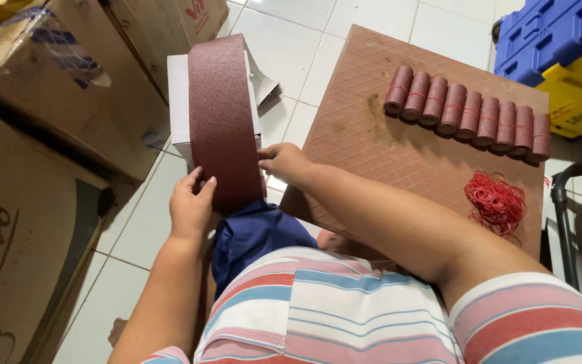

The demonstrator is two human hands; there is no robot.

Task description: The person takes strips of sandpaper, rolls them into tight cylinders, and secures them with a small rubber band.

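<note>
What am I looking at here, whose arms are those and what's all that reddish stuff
This is one picture from a camera worn on a person's head, looking down at their own lap and arms. The left hand and right hand hold the near end of a wide strip of dark red sandpaper, which runs over a white box. To the right lies a brown board with a row of small sandpaper rolls and a pile of red rubber bands. Cardboard boxes stand on the left, on a white tiled floor.
</note>
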